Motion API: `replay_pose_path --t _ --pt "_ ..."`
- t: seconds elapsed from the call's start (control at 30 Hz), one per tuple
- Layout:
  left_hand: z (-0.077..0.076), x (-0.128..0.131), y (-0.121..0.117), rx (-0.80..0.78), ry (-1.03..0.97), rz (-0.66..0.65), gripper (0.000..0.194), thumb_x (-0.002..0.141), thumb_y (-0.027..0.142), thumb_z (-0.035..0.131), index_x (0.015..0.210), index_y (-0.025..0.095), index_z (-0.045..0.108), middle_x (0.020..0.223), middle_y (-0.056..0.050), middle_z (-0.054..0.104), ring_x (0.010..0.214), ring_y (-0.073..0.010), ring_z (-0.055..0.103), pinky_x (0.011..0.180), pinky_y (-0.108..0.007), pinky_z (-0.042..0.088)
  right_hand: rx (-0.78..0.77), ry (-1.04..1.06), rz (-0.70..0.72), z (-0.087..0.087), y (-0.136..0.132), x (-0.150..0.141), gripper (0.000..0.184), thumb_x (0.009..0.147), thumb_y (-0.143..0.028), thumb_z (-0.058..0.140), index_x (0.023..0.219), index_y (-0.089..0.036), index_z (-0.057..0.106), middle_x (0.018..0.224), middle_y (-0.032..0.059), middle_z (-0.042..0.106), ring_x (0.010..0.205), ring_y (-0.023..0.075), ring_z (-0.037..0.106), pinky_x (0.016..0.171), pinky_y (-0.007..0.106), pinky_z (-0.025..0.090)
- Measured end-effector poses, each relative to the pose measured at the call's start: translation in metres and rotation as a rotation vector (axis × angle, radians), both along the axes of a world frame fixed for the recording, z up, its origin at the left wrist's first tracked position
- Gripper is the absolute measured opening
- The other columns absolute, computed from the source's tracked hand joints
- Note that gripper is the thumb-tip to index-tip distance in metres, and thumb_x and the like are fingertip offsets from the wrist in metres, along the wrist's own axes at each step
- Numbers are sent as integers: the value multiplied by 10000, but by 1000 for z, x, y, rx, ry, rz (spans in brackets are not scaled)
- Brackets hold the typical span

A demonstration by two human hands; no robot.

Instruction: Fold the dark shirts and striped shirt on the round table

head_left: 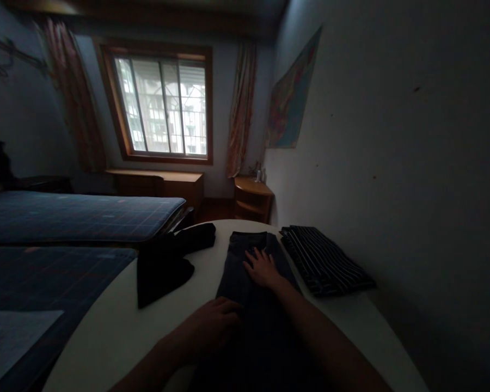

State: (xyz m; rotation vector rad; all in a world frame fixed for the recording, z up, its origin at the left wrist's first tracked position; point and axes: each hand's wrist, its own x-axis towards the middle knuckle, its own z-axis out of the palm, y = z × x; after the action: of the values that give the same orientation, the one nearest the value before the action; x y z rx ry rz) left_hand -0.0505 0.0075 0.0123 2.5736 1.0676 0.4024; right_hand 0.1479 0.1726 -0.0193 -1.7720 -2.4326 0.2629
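Note:
A pair of dark navy trousers (253, 316), folded lengthwise, stretches along the white round table (102, 337) with the waist end farthest from me. Near that waist end, my right hand (262, 268) lies flat on the cloth with its fingers spread. My left hand (218, 325) is at the trousers' left edge, its fingers curled in against the fabric; the thumb is hidden. Left of the trousers a black garment (163, 272) lies loosely bent. To the right sits a folded black cloth with white stripes (324, 261).
A bed with a blue checked mattress (81, 215) stands to the left, and a pale sheet (16, 337) lies on it in front. The wall (392, 218) runs close along the right. A wooden corner shelf (253, 188) and a low desk (175, 177) are beyond the table.

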Motion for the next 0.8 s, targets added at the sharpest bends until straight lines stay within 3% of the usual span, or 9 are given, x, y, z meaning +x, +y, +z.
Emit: replay_pose_path --t 0.17,0.37,0.63,0.8 --pt "2 0 1 -34 41 28 360 940 134 443 1236 223 627 1404 -35 580 1300 -205 513 1111 -376 393 11 2 -13 -8 8 -7 604 993 -555 266 1536 -294 314 1634 96 193 1487 318 176 1169 516 76" --pt "-6 -8 8 -43 94 148 536 953 294 502 1479 227 417 1550 -66 403 1403 -267 395 1158 -472 322 -16 17 -66 -3 28 -17 595 995 -551 269 1535 -306 313 1638 92 179 1489 319 163 1162 535 69" --pt "6 -6 2 14 117 263 536 816 342 652 1333 259 537 1297 -74 603 1168 -283 562 998 -444 457 9 24 -138 -2 62 -23 589 995 -551 289 1529 -307 330 1629 93 214 1481 340 190 1161 557 82" --pt "14 -7 -1 -54 224 332 308 794 271 588 1094 203 587 1096 -77 678 1014 -272 636 875 -408 507 62 59 -113 -1 62 -21 558 1009 -504 300 1493 -253 416 1607 118 272 1469 329 231 1164 538 129"
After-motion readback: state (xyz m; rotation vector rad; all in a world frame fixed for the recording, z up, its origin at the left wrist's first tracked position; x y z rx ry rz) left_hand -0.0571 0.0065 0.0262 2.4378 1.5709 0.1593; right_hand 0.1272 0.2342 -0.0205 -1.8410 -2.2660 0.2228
